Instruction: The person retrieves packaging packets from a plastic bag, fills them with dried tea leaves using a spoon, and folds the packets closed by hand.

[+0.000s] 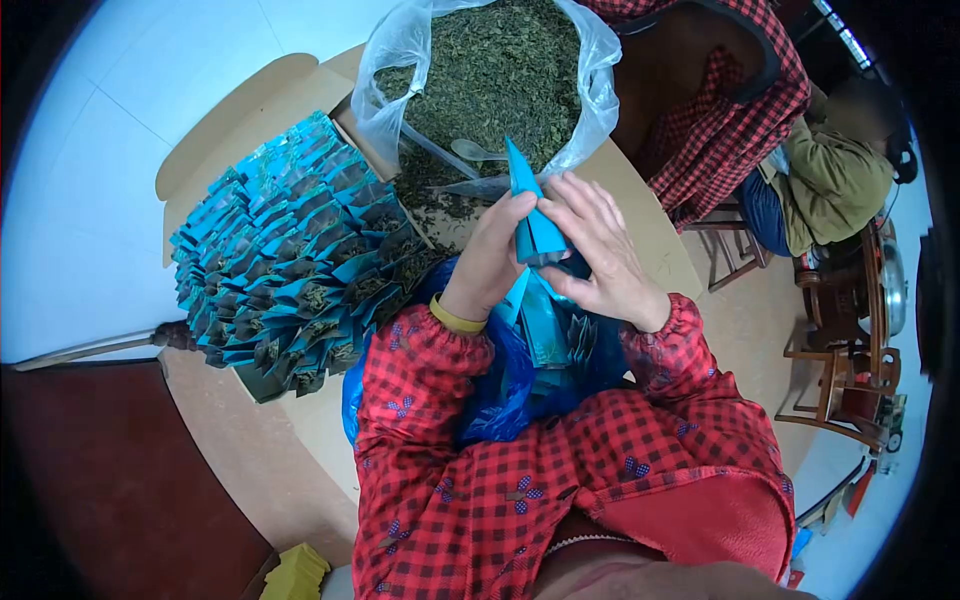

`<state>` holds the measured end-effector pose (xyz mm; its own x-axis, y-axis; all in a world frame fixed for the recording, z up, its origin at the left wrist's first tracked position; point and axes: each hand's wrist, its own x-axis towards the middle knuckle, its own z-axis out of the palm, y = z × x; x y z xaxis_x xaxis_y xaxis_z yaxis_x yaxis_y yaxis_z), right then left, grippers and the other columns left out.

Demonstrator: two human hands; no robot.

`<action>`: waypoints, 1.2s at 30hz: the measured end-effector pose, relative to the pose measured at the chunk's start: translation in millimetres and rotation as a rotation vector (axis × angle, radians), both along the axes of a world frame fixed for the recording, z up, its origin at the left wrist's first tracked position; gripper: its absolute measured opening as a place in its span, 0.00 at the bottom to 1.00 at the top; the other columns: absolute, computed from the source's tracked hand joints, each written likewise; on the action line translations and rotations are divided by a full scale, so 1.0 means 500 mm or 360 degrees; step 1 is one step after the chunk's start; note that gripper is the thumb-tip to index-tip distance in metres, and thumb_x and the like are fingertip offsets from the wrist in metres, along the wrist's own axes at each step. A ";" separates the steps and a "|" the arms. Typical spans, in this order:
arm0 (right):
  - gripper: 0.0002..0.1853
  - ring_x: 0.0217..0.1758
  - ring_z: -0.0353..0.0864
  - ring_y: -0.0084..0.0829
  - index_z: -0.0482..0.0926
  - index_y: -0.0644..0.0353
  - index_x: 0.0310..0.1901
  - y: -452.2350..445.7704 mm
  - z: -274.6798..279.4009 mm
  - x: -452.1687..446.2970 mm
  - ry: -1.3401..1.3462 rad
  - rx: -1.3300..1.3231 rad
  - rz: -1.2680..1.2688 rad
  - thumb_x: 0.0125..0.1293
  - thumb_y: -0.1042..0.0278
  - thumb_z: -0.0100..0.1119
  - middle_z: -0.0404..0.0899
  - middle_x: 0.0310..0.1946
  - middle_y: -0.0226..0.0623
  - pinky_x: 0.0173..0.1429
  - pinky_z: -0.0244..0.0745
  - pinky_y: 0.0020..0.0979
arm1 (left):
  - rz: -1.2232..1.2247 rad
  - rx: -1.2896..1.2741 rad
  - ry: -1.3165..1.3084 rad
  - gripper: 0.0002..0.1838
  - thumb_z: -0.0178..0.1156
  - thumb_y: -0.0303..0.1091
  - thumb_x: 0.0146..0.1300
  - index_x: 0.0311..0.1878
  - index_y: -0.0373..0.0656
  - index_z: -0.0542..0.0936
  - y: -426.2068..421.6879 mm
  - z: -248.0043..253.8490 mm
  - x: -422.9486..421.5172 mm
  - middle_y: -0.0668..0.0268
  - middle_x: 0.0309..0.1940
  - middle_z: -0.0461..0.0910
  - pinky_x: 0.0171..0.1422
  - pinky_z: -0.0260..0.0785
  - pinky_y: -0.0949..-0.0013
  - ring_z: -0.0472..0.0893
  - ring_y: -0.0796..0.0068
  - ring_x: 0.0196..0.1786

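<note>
Between my hands is a blue foil pouch (541, 232), its pointed end tilted upward. My left hand (492, 250) pinches it from the left, thumb on its face. On the other side my right hand (604, 250) presses it with thumb and fingers. Below, more flat blue pouches (545, 325) lie in a blue plastic bag (498, 415) on my lap. Just beyond my hands, a clear plastic bag (598, 70) holds dried green leaves (505, 75) resembling tea. A spoon (470, 150) rests on the leaves.
At left, a cardboard box (235, 115) is packed with many upright blue pouches (290, 250) showing dark leaves at their tops. Loose leaves (445, 215) lie near the bag. A person in checked sleeves (690, 170) is across from me; another in an olive jacket (840, 175) sits right.
</note>
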<state>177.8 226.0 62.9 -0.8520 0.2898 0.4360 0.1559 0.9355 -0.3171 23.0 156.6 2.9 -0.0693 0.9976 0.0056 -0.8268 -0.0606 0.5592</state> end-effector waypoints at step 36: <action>0.11 0.44 0.81 0.36 0.83 0.58 0.33 0.064 0.021 -0.020 0.0314 -0.0555 -0.0119 0.63 0.59 0.67 0.83 0.37 0.36 0.65 0.65 0.46 | 0.1255 0.0234 0.2493 0.35 0.75 0.41 0.47 0.58 0.38 0.73 0.018 0.005 -0.019 0.53 0.51 0.80 0.60 0.69 0.56 0.80 0.54 0.53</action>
<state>167.7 258.1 73.1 -0.7329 0.5071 0.4535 0.1240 0.7551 -0.6438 13.6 165.8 5.6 -0.3334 0.7169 0.6123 0.6836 -0.2635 0.6806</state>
